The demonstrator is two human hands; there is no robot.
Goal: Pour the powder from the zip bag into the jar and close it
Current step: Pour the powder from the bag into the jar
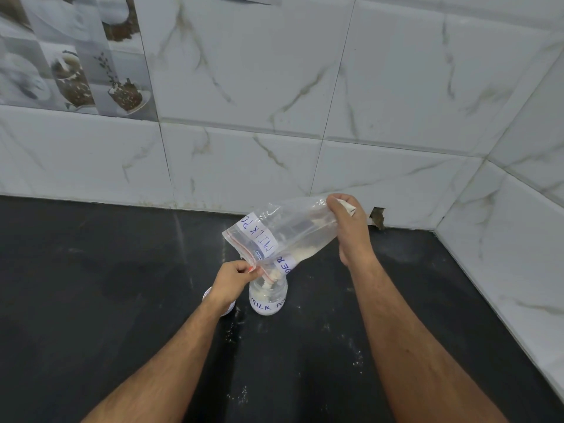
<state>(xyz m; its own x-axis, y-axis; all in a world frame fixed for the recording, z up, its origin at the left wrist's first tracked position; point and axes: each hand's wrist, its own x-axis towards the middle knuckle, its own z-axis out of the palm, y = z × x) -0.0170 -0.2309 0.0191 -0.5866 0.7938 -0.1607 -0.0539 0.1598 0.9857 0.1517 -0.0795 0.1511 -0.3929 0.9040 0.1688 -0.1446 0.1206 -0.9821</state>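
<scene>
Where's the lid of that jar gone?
A white lid lies on the dark counter just left of the jar, mostly hidden under the left hand's wrist.

The clear zip bag [283, 227] is showing a red seal strip and white labels with blue lettering. The jar [268, 297], mid-frame, is showing white powder. The desk [91, 285] is looking black, the wall tiles [274, 87] white with grey-brown veins.

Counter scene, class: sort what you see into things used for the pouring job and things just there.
In use: zip bag, powder, jar, lid, left hand, right hand.
Just there: counter, wall tiles, spilled specks.
</scene>
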